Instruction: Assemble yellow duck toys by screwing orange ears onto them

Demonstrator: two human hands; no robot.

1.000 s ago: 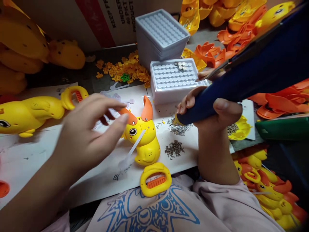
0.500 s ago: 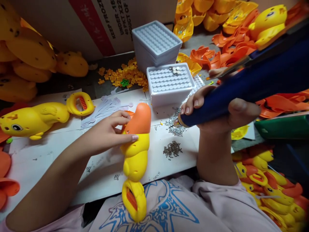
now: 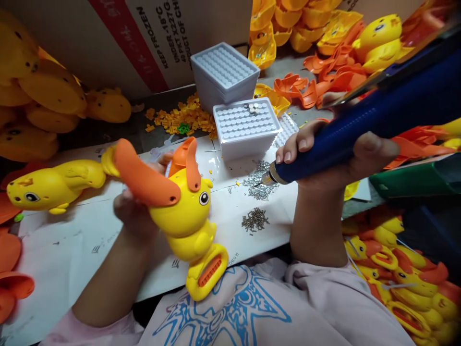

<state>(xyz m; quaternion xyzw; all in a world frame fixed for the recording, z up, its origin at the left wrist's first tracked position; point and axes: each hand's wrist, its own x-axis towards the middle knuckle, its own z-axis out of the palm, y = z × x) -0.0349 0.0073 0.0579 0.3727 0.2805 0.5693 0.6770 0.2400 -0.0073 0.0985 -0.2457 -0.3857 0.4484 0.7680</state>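
A second yellow duck (image 3: pixel 54 185) lies at the left edge of the tabletop (image 3: pixel 65 240). Near the far edge sits a grey tray (image 3: pixel 247 126) with a few silver discs (image 3: pixel 252 108) in its far cells. Behind it are a stack of trays (image 3: pixel 224 72), a heap of small orange pieces (image 3: pixel 180 120) and a cardboard box (image 3: pixel 144 38). Orange beaks (image 3: pixel 317 81) pile past the far right corner. A green box (image 3: pixel 414 180) sits at the right edge.

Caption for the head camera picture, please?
Left hand holds a yellow duck toy; right hand grips a blue screwdriver.

Both hands are clenched: left hand (image 3: pixel 134 211) held up, right hand (image 3: pixel 324 179) atop an upright forearm.
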